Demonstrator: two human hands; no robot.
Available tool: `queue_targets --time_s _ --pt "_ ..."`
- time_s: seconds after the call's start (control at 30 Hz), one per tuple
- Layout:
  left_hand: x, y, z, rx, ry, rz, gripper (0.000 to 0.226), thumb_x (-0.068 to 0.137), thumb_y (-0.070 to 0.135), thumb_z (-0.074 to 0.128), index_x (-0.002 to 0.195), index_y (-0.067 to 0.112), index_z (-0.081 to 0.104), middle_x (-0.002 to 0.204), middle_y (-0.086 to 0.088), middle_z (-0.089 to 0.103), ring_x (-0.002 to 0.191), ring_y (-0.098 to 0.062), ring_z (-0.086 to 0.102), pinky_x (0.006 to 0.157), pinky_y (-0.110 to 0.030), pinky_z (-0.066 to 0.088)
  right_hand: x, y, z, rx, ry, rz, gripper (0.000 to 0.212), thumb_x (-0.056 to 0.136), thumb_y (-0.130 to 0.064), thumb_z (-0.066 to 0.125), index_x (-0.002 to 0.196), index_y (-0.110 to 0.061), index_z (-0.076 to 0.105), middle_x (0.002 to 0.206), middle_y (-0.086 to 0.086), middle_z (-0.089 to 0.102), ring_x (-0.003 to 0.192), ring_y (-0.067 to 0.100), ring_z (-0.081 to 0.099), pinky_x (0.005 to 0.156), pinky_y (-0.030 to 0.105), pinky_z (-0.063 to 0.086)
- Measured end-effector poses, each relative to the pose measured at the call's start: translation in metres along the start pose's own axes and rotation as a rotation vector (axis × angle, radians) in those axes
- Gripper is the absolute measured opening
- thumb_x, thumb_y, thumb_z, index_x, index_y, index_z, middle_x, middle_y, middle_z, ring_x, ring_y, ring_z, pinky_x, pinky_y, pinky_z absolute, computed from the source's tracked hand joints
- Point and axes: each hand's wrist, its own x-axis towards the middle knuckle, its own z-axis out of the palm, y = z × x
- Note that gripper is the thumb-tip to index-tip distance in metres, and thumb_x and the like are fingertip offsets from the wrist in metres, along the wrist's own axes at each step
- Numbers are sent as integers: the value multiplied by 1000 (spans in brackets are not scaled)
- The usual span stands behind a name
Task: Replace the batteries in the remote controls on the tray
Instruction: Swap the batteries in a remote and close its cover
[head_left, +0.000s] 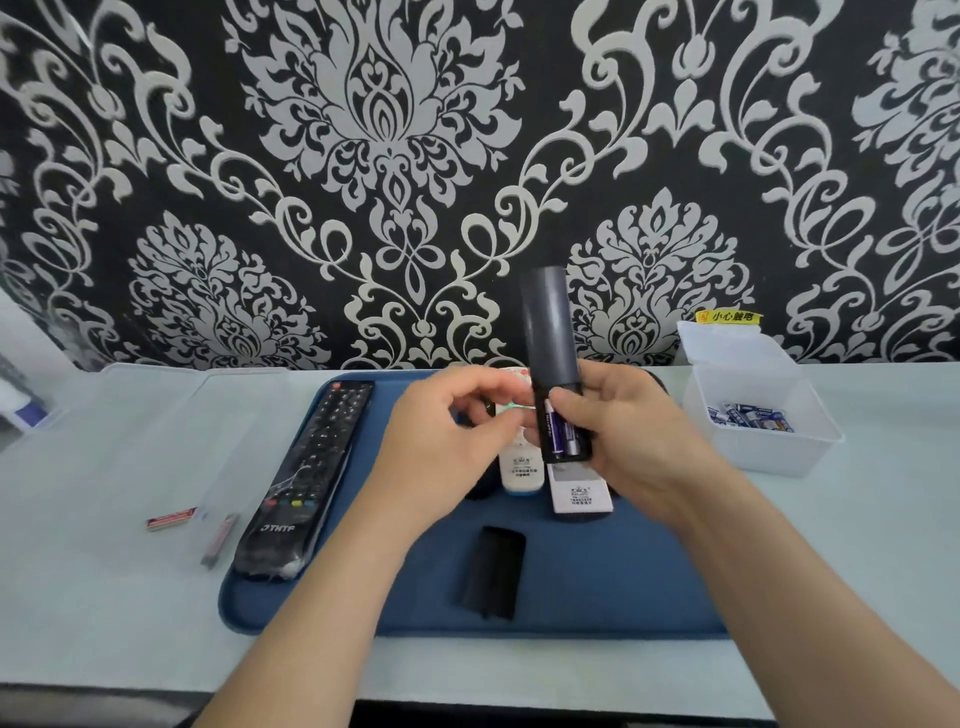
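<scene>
Tray (597, 597): blue plastic, matt. Grey remote (550, 322): matt plastic shell. Battery (553, 431) inside it: glossy purple wrap. Black remote (306, 467): sheathed in clear, glossy film. Cover (493, 579): black matt plastic. Box (769, 447): translucent plastic, smooth. Surface (104, 571): pale, smooth, low sheen. Green strip (514, 409): material unclear.

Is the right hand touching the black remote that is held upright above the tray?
Touching. The head view shows the right hand wrapped round the lower end of the remote, with no gap between them.
</scene>
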Motion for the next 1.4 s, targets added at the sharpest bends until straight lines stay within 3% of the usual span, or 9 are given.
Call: queue_targets --time_s 0.17,0.4,0.63,0.77,0.9,1.0,1.1,1.23,1.4 --pt "-7 0 -20 406 -406 -64 11 72 25 81 78 30 74 68 13 67 56 0 49 59 -15 41 1 4 4 -27 59 -30 20 100 7 41 110 3 58 94 18 71 78 23 73 73 32 62" --pt "-20 -11 -19 779 -732 -76 61 59 49 83 115 43 60 104 24 51 93 1 49 84 -24 46 0 11 13 8 66 -46 22 99 4 44 117 3 56 93 14 71 78 22 71 72 30 61" --pt "-22 -11 -14 747 -653 -80 44 61 44 84 91 37 53 88 18 54 76 -2 51 65 -25 45 -2 14 14 117 -37 -30 25 98 9 45 121 8 54 94 13 70 79 22 70 69 26 57" --pt "-21 1 -23 434 -530 -157 24 73 25 79 80 31 57 76 6 70 65 -12 66 70 -32 54 -1 15 13 145 28 -5 22 97 8 46 114 2 58 92 11 73 76 23 71 69 30 59" --pt "-16 5 -26 78 -47 -56 17 89 19 63 87 35 67 67 -2 70 57 -13 67 59 -30 53 1 10 13 288 79 117 9 98 -8 51 100 -3 59 89 15 71 68 21 68 66 32 59" --pt "-15 0 -16 279 216 256 19 92 29 54 106 33 66 84 10 72 70 -3 63 68 -22 53 2 8 15 369 106 188 34 101 -29 48 108 1 61 91 17 68 81 24 66 75 35 58" --pt "-18 -6 2 594 186 475 32 87 17 58 118 16 67 112 3 71 96 -9 64 83 -23 49 0 9 22 407 93 167 40 102 -37 44 111 -4 65 99 14 69 93 24 66 86 38 55" --pt "-25 -4 17 650 -61 412 51 87 40 51 130 13 59 136 -2 57 126 -12 51 108 -16 30 1 9 15 365 80 149 55 101 -52 39 125 -8 63 122 13 68 114 25 66 101 41 48" --pt "-22 -8 11 682 -100 461 53 90 40 47 135 11 53 141 -3 52 132 -13 44 111 -20 27 1 6 13 329 60 110 66 98 -58 38 129 -5 60 130 20 63 119 28 62 100 40 50"
